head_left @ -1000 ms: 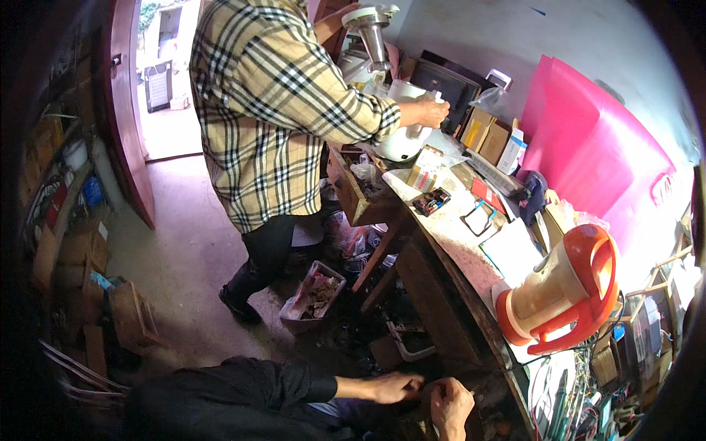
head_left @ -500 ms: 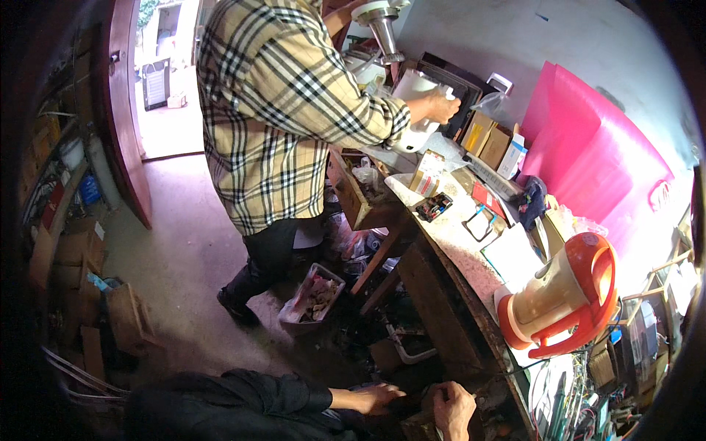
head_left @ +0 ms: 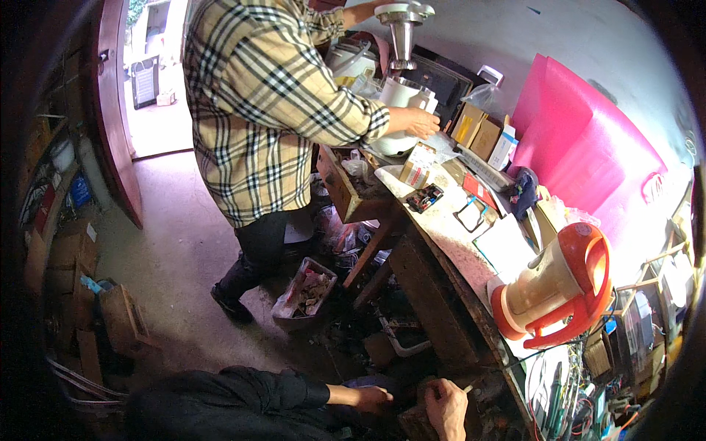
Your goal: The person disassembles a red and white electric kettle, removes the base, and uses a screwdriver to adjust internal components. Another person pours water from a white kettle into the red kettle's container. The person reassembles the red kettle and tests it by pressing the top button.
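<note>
My left hand (head_left: 371,397) is low at the desk's shadowed front, fingers curled; what it holds is hidden. Just right of it, my right hand (head_left: 445,406) is closed with bent fingers over a dark brown wooden piece (head_left: 415,417), on something I cannot make out; a small pale stick shows beside it. Above my hands, an orange-and-cream appliance (head_left: 551,287) leans at the cluttered desk's (head_left: 463,257) edge, by tools and cords (head_left: 566,397).
A person in a plaid shirt (head_left: 257,117) stands at the desk holding a steel-topped part (head_left: 403,37) above a white appliance (head_left: 397,99). An open drawer (head_left: 342,191), a waste bin (head_left: 283,309), boxes (head_left: 118,316), an open door (head_left: 118,125) and pink foam sheeting (head_left: 573,154) surround them.
My left hand has shifted left and down; my right hand slightly down. The other person's raised hand has moved right with the steel part, their lower hand slightly down.
</note>
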`<state>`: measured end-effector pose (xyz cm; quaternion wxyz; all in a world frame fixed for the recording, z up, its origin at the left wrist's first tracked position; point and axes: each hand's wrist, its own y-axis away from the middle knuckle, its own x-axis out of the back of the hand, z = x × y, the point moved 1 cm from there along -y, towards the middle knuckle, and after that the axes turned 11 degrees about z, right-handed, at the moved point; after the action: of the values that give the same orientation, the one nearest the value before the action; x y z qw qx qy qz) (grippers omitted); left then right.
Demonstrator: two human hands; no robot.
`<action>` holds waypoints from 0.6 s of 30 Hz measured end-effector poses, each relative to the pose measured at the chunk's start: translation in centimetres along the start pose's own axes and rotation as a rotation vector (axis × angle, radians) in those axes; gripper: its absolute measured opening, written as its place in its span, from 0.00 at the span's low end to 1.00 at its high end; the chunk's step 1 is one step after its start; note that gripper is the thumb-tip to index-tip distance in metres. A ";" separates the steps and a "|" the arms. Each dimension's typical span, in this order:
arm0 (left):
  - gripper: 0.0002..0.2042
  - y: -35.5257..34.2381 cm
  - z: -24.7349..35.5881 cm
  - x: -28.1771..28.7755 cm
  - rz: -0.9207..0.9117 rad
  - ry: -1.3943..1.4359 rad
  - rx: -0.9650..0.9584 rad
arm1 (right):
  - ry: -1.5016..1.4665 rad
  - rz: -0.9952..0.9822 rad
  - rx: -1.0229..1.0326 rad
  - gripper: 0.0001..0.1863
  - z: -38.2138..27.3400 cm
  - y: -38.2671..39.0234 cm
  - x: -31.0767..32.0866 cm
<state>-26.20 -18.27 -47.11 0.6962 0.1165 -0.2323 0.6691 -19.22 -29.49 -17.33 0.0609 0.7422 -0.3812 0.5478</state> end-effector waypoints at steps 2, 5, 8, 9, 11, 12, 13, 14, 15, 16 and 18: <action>0.12 0.6 -0.2 2.0 -0.097 0.097 0.027 | 0.000 -0.057 0.037 0.06 -0.5 0.1 0.2; 0.11 1.7 1.3 5.8 -0.184 0.099 -0.029 | -0.032 -0.031 0.136 0.07 -1.9 0.7 -0.2; 0.15 2.4 4.5 10.8 -0.182 0.268 0.180 | -0.100 -0.111 0.152 0.06 -3.6 2.0 -1.5; 0.16 2.5 6.1 12.3 -0.148 0.186 0.165 | -0.108 -0.149 0.154 0.06 -4.3 2.4 -2.1; 0.15 3.0 9.4 15.2 -0.014 0.140 0.121 | -0.069 -0.330 0.055 0.11 -5.3 3.5 -2.9; 0.15 2.9 10.9 16.5 -0.038 0.111 0.122 | -0.080 -0.378 0.062 0.13 -5.7 3.8 -3.3; 0.15 3.2 12.2 17.6 -0.042 0.100 0.126 | -0.090 -0.427 0.068 0.15 -6.1 4.1 -3.8; 0.15 3.3 13.4 18.5 -0.023 0.044 0.139 | -0.167 -0.397 0.083 0.18 -6.2 4.1 -4.2; 0.14 3.4 14.4 19.3 -0.004 0.008 0.130 | -0.216 -0.376 0.060 0.18 -6.2 4.1 -4.6; 0.14 3.4 15.2 20.0 0.017 -0.011 0.142 | -0.265 -0.356 0.038 0.18 -6.1 4.2 -5.2; 0.14 3.4 16.4 21.0 0.059 -0.021 0.141 | -0.288 -0.356 -0.020 0.18 -5.4 4.3 -6.3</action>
<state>-32.38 -7.33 -23.37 0.6639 0.1653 -0.1952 0.7027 -26.76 -26.64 -22.09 0.1088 0.8677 -0.2547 0.4128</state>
